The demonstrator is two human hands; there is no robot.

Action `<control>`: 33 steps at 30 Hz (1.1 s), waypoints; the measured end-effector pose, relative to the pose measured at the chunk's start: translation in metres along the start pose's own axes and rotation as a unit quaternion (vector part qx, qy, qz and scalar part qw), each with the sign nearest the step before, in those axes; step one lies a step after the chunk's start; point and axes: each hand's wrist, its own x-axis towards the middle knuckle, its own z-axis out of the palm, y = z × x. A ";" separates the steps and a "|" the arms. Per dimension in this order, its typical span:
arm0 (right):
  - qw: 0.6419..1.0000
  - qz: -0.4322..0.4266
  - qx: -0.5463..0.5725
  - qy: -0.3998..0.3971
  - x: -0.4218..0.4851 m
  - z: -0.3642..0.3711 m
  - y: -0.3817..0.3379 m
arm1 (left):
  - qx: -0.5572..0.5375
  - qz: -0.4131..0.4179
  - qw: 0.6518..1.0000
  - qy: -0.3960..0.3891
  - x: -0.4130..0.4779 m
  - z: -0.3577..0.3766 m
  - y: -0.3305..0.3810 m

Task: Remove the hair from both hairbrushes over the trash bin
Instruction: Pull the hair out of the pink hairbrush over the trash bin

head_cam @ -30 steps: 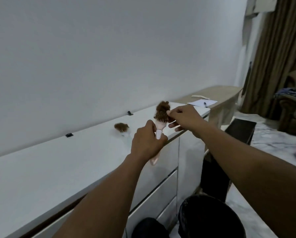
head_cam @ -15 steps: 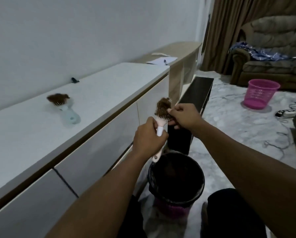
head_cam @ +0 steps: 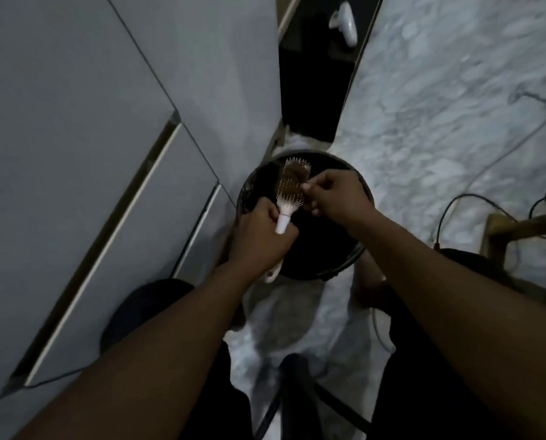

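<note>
A pink-handled hairbrush (head_cam: pixel 290 190) matted with brown hair (head_cam: pixel 297 173) is held right above the open black trash bin (head_cam: pixel 338 258). My left hand (head_cam: pixel 260 236) is wrapped around the brush handle, whose end pokes out below the fist. My right hand (head_cam: pixel 335 193) sits at the right side of the brush head, its fingertips pinched on the hair among the bristles. The second hairbrush is out of sight.
White cabinet drawers (head_cam: pixel 106 192) stand close on the left of the bin. Marble floor (head_cam: pixel 455 106) spreads to the right with black cables (head_cam: pixel 449 214) and a wooden chair leg (head_cam: pixel 500 230). My dark-clothed knees (head_cam: pixel 144 306) flank the bin.
The view has swung down from the counter to the floor. Both hands carried the brush down and now hold it directly over the bin; the other brush left on the counter is no longer visible.
</note>
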 end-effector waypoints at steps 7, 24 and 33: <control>0.999 0.047 -0.008 -0.007 0.048 0.016 0.065 | -0.073 -0.079 0.991 -0.075 0.042 0.049 -0.046; 0.978 0.160 0.109 0.079 0.094 0.045 0.082 | -0.143 -0.124 0.972 -0.141 0.083 0.082 -0.057; 0.949 0.207 0.222 0.078 0.097 0.054 0.073 | -0.095 -0.136 0.978 -0.128 0.099 0.075 -0.051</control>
